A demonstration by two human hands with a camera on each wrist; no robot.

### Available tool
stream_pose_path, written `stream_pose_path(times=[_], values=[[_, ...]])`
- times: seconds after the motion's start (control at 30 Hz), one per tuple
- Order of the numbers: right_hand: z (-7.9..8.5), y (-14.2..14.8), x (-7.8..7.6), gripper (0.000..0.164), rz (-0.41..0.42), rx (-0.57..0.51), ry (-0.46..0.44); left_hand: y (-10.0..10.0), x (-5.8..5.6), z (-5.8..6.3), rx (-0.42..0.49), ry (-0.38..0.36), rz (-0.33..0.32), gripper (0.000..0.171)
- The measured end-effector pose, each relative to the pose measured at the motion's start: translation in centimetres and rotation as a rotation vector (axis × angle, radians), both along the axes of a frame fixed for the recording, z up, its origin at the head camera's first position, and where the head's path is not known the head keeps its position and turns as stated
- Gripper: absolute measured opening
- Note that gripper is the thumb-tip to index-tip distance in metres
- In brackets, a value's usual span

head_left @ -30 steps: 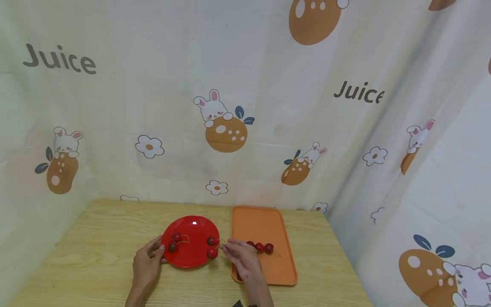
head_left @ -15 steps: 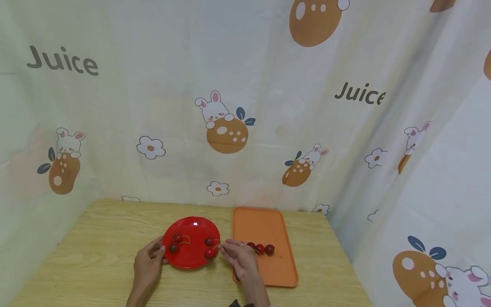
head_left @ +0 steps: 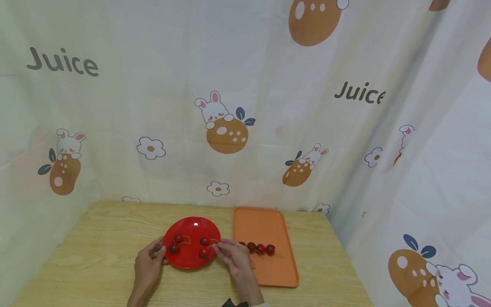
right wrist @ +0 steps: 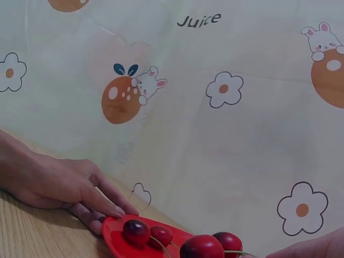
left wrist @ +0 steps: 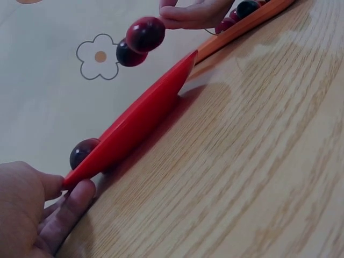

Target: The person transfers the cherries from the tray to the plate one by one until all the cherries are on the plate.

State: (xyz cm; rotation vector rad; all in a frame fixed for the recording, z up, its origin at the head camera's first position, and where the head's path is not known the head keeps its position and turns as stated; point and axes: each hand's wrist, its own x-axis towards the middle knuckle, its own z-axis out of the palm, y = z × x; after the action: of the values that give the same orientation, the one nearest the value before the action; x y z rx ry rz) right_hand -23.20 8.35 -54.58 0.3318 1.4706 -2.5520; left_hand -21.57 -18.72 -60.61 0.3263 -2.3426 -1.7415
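A red plate [head_left: 189,261] stands on the wooden table, its left rim pinched between the thumb and fingers of my left hand [head_left: 148,261]. On its left side lie two dark red cherries [head_left: 178,238] with joined, curved stems. My right hand [head_left: 237,256] pinches the stems of another pair of cherries [head_left: 204,253] at the plate's right side. Seen from the left wrist, this held pair [left wrist: 146,34] hangs above the plate's far rim. In the right wrist view the held cherries [right wrist: 201,248] overlap the plate [right wrist: 114,236], and only part of the right hand shows.
Right of the plate lies an orange tray [head_left: 261,221], with several cherries [head_left: 261,248] in a row across it. My right forearm covers part of the tray's near left edge. A patterned curtain [head_left: 172,106] hangs behind the wooden table [head_left: 115,221].
My right hand has moved left with the pair of cherries, bringing them further over the plate. More of the cherries on the tray shows. The left hand keeps its grip on the plate's rim.
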Motion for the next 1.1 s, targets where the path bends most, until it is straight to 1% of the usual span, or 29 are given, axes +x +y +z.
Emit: stream_pose_path(times=[0.17,0.4,0.47,0.6,0.7,0.93,1.1], values=[[0.1,-0.4,-0.2,0.039,-0.023,-0.017,-0.02,0.0,-0.1,0.0,-0.008,0.008,0.006,0.045],[0.3,-1.1,-0.3,0.026,-0.033,-0.025,-0.016,-0.1,0.0,0.0,-0.009,0.017,0.007,0.045],[0.3,-1.4,-0.2,0.027,-0.036,-0.014,-0.013,-0.1,0.0,-0.1,-0.006,0.016,0.007,0.045],[0.0,-1.9,-0.2,0.034,-0.045,0.008,-0.022,-0.2,0.0,-0.3,-0.005,0.02,0.003,0.045],[-0.2,-2.3,-0.4,0.037,-0.043,0.016,-0.019,-0.2,0.0,-0.4,-0.01,0.023,0.008,0.045],[-0.1,-2.6,-0.5,0.031,-0.024,0.035,-0.012,0.1,0.2,-0.2,-0.019,0.017,0.017,0.044],[-0.4,-2.6,-0.7,0.028,-0.028,0.054,-0.005,0.5,0.3,-0.5,-0.017,0.023,0.019,0.044]])
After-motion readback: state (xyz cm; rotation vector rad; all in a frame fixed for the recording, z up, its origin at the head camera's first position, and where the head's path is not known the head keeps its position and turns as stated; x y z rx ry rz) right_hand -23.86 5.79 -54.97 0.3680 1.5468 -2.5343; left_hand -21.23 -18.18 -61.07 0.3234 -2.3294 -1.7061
